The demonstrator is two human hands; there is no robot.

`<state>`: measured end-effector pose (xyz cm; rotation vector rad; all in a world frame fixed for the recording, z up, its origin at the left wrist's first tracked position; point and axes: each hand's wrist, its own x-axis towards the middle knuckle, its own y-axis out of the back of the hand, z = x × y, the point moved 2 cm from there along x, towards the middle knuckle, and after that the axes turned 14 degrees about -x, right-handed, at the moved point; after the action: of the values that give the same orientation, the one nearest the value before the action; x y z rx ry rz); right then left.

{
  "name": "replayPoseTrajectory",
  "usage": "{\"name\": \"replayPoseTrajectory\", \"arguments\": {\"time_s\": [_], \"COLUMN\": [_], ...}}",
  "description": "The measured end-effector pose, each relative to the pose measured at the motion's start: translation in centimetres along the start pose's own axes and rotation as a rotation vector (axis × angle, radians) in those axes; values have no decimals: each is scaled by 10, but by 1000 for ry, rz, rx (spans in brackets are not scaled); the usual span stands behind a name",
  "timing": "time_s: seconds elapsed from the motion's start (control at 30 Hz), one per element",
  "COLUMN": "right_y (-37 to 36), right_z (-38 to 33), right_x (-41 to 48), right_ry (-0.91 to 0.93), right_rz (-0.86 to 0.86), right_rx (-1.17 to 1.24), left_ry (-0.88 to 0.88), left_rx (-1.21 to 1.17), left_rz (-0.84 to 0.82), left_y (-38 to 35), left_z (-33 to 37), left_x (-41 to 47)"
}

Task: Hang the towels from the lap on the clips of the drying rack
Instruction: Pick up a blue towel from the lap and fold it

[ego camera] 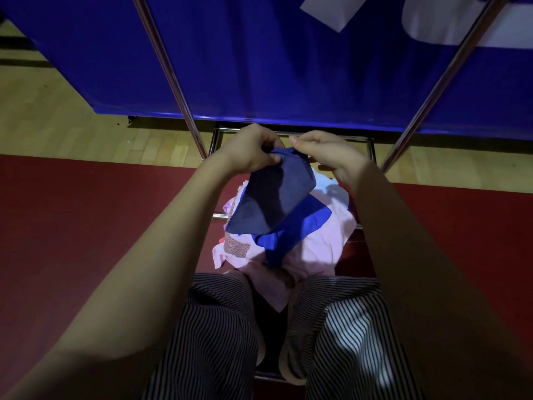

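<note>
Hands: left hand [250,150] and right hand [327,155] pinch top edge of navy towel [274,197] above towel pile [317,246] on lap; rack poles [173,79] beyond.

We're probably in a sports hall: wood strip floor [72,116], red floor section [72,215], blue printed banner panel [259,67]

Navy towel [274,197]: top edge pinched by left hand [251,148] and right hand [326,157]. Beneath it, on the lap [219,327]: bright blue towel [291,230] over pink towel [320,243]. Chrome rack poles [173,76] rise on either side.
</note>
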<state>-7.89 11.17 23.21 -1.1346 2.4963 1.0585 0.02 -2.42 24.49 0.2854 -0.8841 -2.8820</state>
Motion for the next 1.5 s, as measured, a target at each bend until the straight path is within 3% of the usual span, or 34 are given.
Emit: {"name": "replayPoseTrajectory", "arguments": {"time_s": [0.33, 0.6, 0.77, 0.9, 1.23, 1.37, 1.5], "right_y": [-8, 2, 10, 21, 20, 18, 23], "right_z": [5, 7, 17, 21, 10, 13, 18], "right_x": [7, 11, 17, 12, 11, 11, 13], "right_ry": [280, 259, 198, 133, 267, 295, 306], "right_rz": [-25, 20, -80, -103, 50, -45, 145], "right_rx": [-191, -283, -477, -295, 345, 282, 37], "left_ry": [-23, 3, 27, 44, 23, 10, 14], "left_rx": [-166, -143, -12, -39, -250, -300, -245], "left_rz": [-78, -20, -12, 17, 112, 184, 242], "left_y": [15, 22, 24, 29, 27, 29, 29], "left_z": [-8, -14, -17, -21, -16, -16, -21], "left_x": [-6, -5, -5, -7, -7, -6, -5]}}
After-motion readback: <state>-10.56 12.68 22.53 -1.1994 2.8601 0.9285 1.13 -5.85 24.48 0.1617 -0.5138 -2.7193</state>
